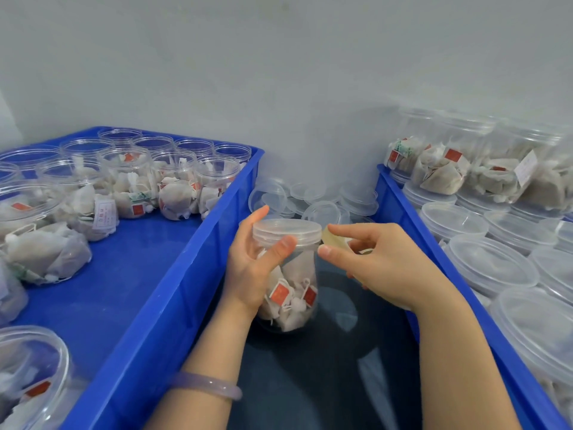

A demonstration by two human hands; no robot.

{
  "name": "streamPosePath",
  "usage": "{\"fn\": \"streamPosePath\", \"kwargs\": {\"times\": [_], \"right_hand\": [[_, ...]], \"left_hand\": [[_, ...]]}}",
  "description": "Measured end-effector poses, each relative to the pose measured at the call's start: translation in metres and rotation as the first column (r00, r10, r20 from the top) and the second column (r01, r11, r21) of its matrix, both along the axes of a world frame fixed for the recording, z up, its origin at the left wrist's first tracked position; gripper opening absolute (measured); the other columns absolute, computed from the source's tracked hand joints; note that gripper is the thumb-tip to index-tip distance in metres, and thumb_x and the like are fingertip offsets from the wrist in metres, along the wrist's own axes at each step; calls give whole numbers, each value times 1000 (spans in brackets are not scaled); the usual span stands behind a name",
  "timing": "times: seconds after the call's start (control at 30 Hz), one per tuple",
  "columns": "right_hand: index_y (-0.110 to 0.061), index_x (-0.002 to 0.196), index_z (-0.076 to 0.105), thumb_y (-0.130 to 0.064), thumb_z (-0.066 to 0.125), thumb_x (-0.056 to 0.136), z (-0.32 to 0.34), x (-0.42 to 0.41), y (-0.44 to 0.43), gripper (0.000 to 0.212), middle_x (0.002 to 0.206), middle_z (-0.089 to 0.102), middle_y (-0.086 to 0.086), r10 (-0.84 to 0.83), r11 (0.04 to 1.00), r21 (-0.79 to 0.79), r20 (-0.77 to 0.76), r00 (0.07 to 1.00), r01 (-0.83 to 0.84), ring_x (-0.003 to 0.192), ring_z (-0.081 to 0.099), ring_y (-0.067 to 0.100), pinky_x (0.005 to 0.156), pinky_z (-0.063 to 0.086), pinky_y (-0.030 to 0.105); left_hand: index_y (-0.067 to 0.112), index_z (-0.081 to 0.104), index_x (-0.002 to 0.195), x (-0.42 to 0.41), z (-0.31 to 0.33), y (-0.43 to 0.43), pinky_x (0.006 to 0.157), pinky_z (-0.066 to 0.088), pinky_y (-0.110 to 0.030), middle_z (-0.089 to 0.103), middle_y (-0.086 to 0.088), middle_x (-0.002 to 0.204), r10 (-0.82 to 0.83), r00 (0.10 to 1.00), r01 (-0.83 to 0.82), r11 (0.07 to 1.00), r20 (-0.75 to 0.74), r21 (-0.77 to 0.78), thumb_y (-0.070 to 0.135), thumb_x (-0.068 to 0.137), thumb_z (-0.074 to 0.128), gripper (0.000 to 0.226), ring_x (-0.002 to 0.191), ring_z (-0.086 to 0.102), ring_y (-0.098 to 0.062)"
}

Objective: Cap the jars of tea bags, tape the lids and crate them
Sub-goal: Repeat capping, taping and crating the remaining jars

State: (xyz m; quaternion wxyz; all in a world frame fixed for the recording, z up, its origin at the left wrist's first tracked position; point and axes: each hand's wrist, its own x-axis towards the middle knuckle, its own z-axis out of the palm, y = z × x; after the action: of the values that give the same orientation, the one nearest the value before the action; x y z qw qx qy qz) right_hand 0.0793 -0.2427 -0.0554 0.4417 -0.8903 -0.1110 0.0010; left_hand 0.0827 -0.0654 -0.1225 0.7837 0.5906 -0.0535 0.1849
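Note:
A clear plastic jar [293, 293] full of tea bags with red tags stands between two blue crates, with a translucent lid [286, 228] on top. My left hand [255, 268] grips the jar from the left, thumb across its front just under the lid. My right hand [381, 262] is just right of the lid and pinches a roll of clear tape [333, 238], whose end is close to the lid's rim. Whether the tape touches the lid is unclear.
The left blue crate [186, 274] holds several uncapped jars of tea bags [176, 187]. The right blue crate [400, 212] holds capped jars [490, 265], some stacked on their sides. Loose spare lids [322, 200] lie against the wall behind the jar.

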Motion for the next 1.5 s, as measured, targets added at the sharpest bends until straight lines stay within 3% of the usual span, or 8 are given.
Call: {"fn": "streamPosePath", "kwargs": {"times": [0.27, 0.43, 0.57, 0.73, 0.83, 1.0, 1.27, 1.5], "right_hand": [[-43, 124, 56, -76, 61, 33, 1, -2, -2, 97, 99, 55, -24, -21, 1000, 19, 7, 1000, 21, 93, 58, 3, 83, 53, 33], [-45, 122, 57, -73, 61, 42, 0, -3, 1, 85, 125, 51, -14, 134, 989, 67, -76, 988, -129, 94, 52, 6, 62, 48, 21], [-52, 118, 55, -75, 59, 41, 1, -5, -1, 80, 112, 53, -26, 148, 989, 28, -125, 981, -146, 73, 60, 3, 53, 47, 13], [-48, 97, 63, -79, 55, 38, -4, 0, 0, 67, 91, 65, -14, 64, 998, 38, -124, 990, -59, 62, 59, 6, 53, 52, 19], [-31, 114, 64, -78, 55, 46, -5, 1, 5, 83, 92, 64, -12, 11, 1000, 20, -82, 997, -9, 59, 57, 5, 51, 47, 16], [-26, 104, 68, -58, 67, 71, 0, -2, 21, 46, 109, 61, 2, 29, 998, -62, 2, 1000, -29, 81, 61, 12, 74, 53, 30], [-26, 141, 39, -56, 72, 68, 7, -8, 35, 85, 143, 35, -6, 92, 985, -146, -28, 995, -95, 122, 46, 12, 89, 35, 23], [-34, 122, 60, -56, 78, 60, 7, -8, 17, 68, 110, 62, -18, -25, 998, -62, 16, 1000, 26, 92, 61, 4, 63, 39, 12]], "left_hand": [[19, 55, 120, -8, 7, 1, 72, 56, -33, 65, -13, 112, -276, 959, 273, 960, -55, -68, 62, 38, 85, 97, 99, 66, -25], [20, 51, 128, -9, 3, -2, 85, 55, -38, 60, -19, 124, -393, 912, 376, 915, -116, -142, 69, 37, 81, 108, 110, 62, -30], [31, 51, 127, -8, 3, -1, 97, 47, -47, 59, -9, 129, -425, 894, 409, 904, -142, -128, 85, 37, 65, 106, 118, 57, -28], [38, 64, 100, -9, 10, -7, 81, 55, -25, 70, 12, 97, 55, 991, -48, 997, -119, 61, 68, 66, 53, 47, 96, 66, -11], [21, 65, 71, -11, 22, -13, 57, 48, -19, 63, 11, 61, 388, 921, -363, 886, -31, 288, 53, 86, 50, 39, 63, 60, -2], [11, 53, 122, -16, 30, -29, 76, 44, -23, 63, 1, 110, 364, 917, -273, 872, -166, 405, 95, 47, 17, 118, 101, 58, -10], [15, 55, 67, -12, 21, -18, 49, 36, -19, 57, 7, 61, 482, 861, -429, 859, -160, 282, 81, 69, 45, 67, 58, 54, -7], [20, 56, 60, -5, 17, -14, 47, 36, -7, 58, 9, 57, 433, 897, -381, 858, -84, 345, 66, 75, 49, 48, 56, 54, 0]]}}
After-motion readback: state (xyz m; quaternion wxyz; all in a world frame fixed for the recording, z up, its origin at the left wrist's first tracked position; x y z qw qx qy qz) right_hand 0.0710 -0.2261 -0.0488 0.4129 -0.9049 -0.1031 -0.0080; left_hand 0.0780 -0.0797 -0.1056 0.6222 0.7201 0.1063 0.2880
